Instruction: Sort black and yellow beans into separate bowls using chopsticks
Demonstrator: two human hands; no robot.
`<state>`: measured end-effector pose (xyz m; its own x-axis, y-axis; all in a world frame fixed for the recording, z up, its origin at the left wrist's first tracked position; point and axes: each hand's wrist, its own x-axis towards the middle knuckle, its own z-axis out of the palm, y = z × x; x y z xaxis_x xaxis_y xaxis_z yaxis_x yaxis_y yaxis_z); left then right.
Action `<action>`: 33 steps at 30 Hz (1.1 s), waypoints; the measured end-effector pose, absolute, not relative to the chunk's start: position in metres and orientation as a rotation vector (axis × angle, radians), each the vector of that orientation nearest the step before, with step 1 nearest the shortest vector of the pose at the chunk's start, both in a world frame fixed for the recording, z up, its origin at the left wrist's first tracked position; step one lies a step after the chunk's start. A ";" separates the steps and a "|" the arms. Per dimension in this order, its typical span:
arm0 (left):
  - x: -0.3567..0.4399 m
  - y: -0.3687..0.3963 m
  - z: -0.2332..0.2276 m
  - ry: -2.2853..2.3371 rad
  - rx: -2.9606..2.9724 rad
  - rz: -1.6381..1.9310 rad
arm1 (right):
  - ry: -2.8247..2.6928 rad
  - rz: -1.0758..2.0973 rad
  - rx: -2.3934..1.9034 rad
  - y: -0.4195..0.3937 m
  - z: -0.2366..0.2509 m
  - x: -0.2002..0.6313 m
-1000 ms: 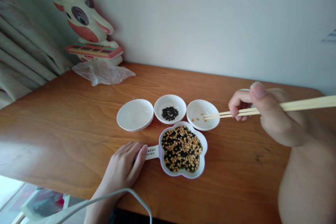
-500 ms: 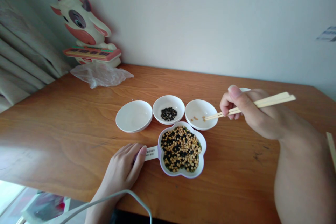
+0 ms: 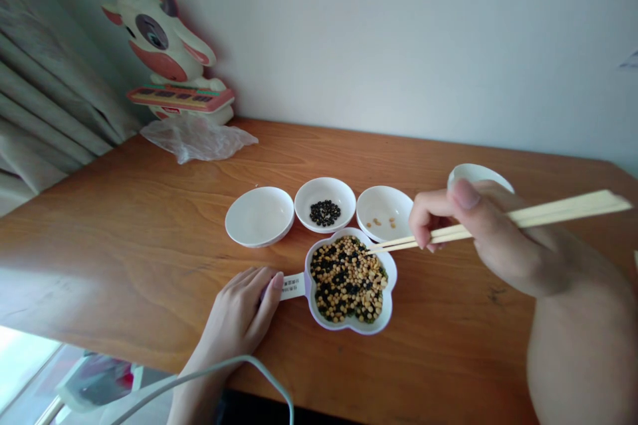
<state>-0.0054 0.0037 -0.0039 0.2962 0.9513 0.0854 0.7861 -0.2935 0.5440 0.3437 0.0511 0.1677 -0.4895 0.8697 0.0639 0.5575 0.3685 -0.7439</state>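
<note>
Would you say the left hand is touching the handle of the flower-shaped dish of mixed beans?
Touching. The head view shows the left hand lying flat on the table, its fingertips overlapping the dish's handle.

The right hand (image 3: 491, 229) grips pale wooden chopsticks (image 3: 498, 222), tips over the flower-shaped white dish of mixed yellow and black beans (image 3: 350, 281) near the wooden desk's (image 3: 124, 246) front edge. The left hand (image 3: 239, 315) rests flat on the dish's handle (image 3: 292, 285). Behind it stand three small round white bowls (image 3: 325, 204).

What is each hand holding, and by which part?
The right hand pinches the chopsticks partway along the shafts. The left hand rests on the flower-shaped dish's handle.
</note>
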 end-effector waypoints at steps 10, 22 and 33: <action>-0.005 0.004 -0.004 1.561 2.161 0.562 | -2.389 0.975 -1.234 0.055 0.144 0.323; -0.005 0.004 -0.003 1.543 2.152 0.559 | -2.441 0.908 -1.202 0.059 0.140 0.313; -0.006 0.003 -0.003 1.552 2.163 0.567 | -2.399 0.954 -1.147 0.057 0.141 0.319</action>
